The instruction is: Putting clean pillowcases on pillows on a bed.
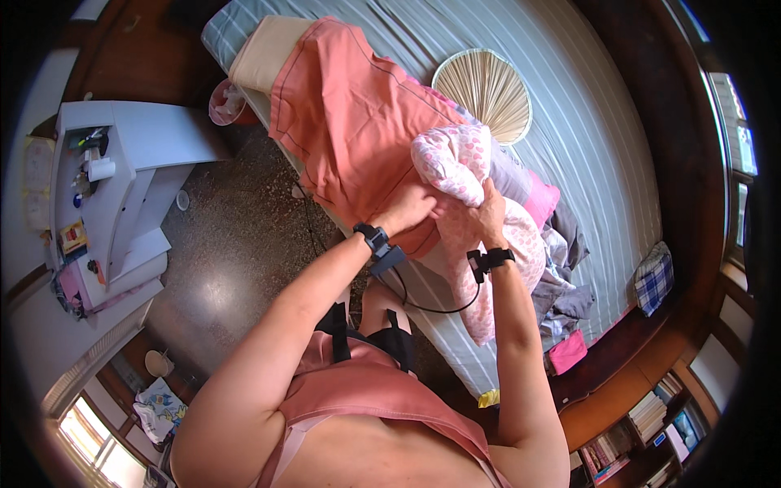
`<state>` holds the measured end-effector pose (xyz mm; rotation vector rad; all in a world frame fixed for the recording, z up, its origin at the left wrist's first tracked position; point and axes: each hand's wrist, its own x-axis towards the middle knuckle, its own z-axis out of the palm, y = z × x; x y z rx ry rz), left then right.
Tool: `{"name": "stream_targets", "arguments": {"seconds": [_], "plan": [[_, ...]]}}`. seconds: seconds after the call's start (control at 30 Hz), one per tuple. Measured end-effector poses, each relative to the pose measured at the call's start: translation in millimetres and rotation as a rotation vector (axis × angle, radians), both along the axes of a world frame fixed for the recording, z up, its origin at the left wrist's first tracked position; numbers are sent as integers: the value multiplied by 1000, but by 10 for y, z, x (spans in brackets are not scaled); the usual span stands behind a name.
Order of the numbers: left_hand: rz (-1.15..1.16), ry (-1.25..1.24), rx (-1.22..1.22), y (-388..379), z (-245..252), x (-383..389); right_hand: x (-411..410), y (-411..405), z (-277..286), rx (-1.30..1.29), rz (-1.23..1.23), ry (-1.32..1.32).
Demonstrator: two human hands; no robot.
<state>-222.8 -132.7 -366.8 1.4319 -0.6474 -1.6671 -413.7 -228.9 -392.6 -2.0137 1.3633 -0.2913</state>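
A white pillow with pink heart prints (518, 235), long and bent, lies at the bed's near edge, its upper end raised between my hands. My right hand (491, 210) grips the printed fabric with its thumb on top. My left hand (415, 207) is at the pillow's left side with its fingers curled; whether they pinch fabric cannot be told. Under and beyond my left hand spreads a coral cloth with a dark stitched line (348, 122). A round woven palm-leaf fan (485, 94) lies just past the pillow. Both wrists wear black straps with small devices joined by a cable.
The bed has a striped grey-green sheet (586, 152). A beige block-shaped cushion (265, 55), crumpled grey clothes (561, 299) and a pink folded cloth (567, 352) lie on it. A pink waste bin (227, 104) and a white cabinet (152, 134) stand left. Bookshelves (647, 418) stand lower right.
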Motion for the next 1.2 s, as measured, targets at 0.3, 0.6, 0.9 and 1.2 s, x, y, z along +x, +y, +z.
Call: {"name": "stream_targets", "arguments": {"seconds": [0.3, 0.6, 0.9, 1.2], "plan": [[-156, -1561, 117, 240, -835, 561, -226, 457, 698, -156, 145, -138], [-247, -1389, 230, 130, -737, 730, -572, 847, 1158, -167, 153, -39], [640, -447, -106, 445, -933, 1289, 154, 461, 1979, -442, 232, -97], [246, -233, -209, 347, -156, 1691, 897, 107, 1160, -164, 798, 44]]}}
